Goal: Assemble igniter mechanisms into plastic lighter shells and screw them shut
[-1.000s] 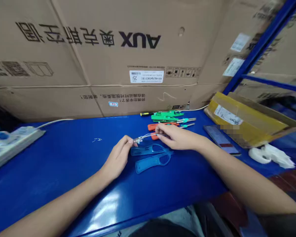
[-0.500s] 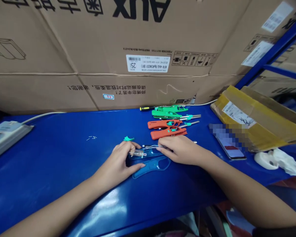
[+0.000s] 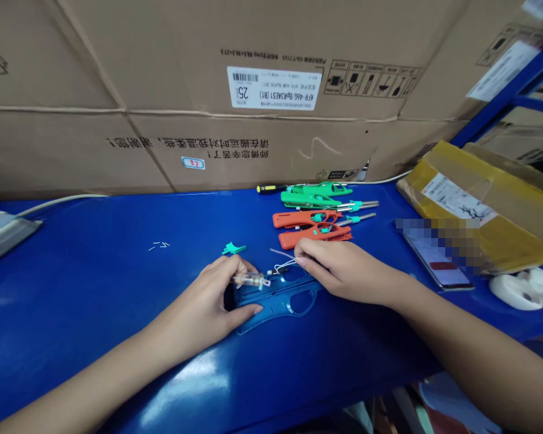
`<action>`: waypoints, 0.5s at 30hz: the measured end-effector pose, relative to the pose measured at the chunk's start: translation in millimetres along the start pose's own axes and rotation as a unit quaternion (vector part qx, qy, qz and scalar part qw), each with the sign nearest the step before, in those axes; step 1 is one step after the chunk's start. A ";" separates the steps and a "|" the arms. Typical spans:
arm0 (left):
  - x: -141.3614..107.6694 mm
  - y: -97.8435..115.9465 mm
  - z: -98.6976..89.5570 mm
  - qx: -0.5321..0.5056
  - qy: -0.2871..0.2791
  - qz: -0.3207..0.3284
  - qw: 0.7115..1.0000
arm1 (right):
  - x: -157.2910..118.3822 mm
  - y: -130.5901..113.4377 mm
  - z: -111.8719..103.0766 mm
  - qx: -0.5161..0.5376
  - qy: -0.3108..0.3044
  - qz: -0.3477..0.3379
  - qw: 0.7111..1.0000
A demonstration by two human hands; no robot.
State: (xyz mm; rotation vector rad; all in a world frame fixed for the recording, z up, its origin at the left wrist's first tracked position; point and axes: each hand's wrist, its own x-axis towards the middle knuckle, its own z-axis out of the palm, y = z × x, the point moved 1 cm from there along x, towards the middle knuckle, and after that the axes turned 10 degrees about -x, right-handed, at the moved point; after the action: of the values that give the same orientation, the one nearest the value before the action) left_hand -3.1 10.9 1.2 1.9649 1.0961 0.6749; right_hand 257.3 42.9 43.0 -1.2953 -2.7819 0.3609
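My left hand [image 3: 221, 289] is closed round a clear cylinder part [image 3: 250, 279], its thumb resting on the lower blue shell half [image 3: 271, 308]. Beside that shell lies the upper blue shell half [image 3: 265, 293], partly hidden under the cylinder. Over its right end, my right hand [image 3: 328, 265] pinches a thin pale tube [image 3: 281, 253] between thumb and finger. White wires [image 3: 284, 264] with a small dark part run beneath the fingertips. A teal trigger piece [image 3: 233, 248] lies just beyond my left hand.
Green lighters [image 3: 314, 194], orange lighters [image 3: 305, 218] and a yellow-black screwdriver [image 3: 269, 188] lie behind my right hand. At right are a phone [image 3: 447, 274], a yellow-taped box [image 3: 489, 205] and a white object [image 3: 516, 290]. A power strip [image 3: 4, 235] sits at left; cardboard [image 3: 199, 132] stands behind.
The view has shifted slightly. The thin part at my right fingertips now angles up to the left, and white wires show below it. My left hand still holds the clear cylinder.
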 end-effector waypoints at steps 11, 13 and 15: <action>-6.8 10.4 3.1 0.030 0.015 0.019 0.999 | 4.1 -0.5 18.1 0.012 0.066 -0.065 0.996; -8.6 15.5 3.5 0.067 0.033 0.025 0.997 | 2.8 -1.1 15.9 0.006 0.058 -0.065 0.996; -10.5 19.5 4.5 0.101 0.040 0.023 0.994 | 1.9 -1.3 13.9 -0.009 0.044 -0.062 0.997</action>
State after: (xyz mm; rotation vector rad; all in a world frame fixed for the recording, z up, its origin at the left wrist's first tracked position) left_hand 4.0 -6.4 13.9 2.1565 1.2104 0.6968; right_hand 253.1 40.9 29.8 -1.1070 -2.7795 0.2640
